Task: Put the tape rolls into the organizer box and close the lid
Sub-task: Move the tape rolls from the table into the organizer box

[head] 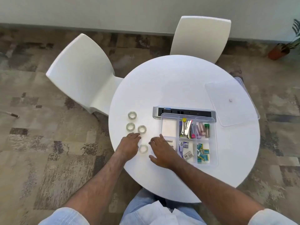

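Several clear tape rolls lie on the round white table [178, 82]: one at the far left [132, 115], one below it [130, 127], one beside that [142, 129], and one nearest me [143, 149] between my hands. My left hand [129, 146] rests flat, fingers apart, its tips just short of the third roll. My right hand [159, 151] lies open beside the clear organizer box [168, 125], covering its near left corner. The box's upper left compartment is empty. Its clear lid [230, 101] lies apart at the table's right edge.
A silver power strip [183, 112] sits just behind the box. The box's other compartments hold clips, small tubes and packets. Two white chairs [81, 70] [201, 36] stand beyond the table. A potted plant [282, 49] is at the far right.
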A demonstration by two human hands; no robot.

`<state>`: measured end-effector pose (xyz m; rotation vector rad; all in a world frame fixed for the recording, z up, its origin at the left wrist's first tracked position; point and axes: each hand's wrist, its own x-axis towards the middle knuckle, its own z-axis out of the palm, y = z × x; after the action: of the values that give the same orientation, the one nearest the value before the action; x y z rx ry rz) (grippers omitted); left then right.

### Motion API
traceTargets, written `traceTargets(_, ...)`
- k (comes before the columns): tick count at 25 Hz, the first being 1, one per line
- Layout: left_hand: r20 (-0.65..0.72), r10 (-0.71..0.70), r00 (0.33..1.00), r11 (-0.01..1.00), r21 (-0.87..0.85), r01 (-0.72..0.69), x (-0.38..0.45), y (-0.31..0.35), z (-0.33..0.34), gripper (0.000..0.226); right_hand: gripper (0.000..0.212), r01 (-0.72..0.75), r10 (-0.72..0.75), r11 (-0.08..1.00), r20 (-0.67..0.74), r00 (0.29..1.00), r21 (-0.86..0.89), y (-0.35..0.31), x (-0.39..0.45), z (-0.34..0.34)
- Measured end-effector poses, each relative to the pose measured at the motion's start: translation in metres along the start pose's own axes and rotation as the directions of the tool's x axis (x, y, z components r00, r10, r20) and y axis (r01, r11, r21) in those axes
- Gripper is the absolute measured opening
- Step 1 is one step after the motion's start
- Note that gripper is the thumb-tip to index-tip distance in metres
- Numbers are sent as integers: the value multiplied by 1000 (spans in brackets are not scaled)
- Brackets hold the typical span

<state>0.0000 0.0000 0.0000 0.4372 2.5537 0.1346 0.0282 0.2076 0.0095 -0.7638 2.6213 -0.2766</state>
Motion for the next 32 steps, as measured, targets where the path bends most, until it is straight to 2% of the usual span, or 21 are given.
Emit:
traceTargets(4,61,29,998,999,31,-31,15,1,-3,60,58,80,-67,984,86,994,-157,-19,10,12)
traceTargets(9,158,49,986,997,47,-57,27,-4,1,66,55,60,-33,979,140,990,-196,-19,21,21)
traceTargets(12,140,51,989,998,37,-56,26,-8,8,67,46,72,-43,974,139,989,-214,-21,29,26)
traceTargets(15,65,63,996,998,19,-65,24,-12,17,63,43,58,-33,978,125,992,-201,-27,39,33)
traceTargets(18,36,58,998,998,19,-59,21,-17,23,53,49,73,-45,978,147,988,-195,-36,50,36)
traceTargets(22,20,57,998,997,43,-58,14,-21,27,51,53,60,-30,970,130,991,-234,-36,54,36)
traceTargets(26,12,-37,999,998,48,36,-6,-39,45,41,47,52,-25,979,137,990,-195,-46,62,43)
traceTargets(28,-14,-95,995,995,28,95,-12,-39,48,46,42,22,-3,988,126,992,-152,-45,60,41)
traceTargets(32,-6,-122,993,992,-39,121,-13,-36,56,79,49,34,-29,996,59,998,-87,-42,58,32)
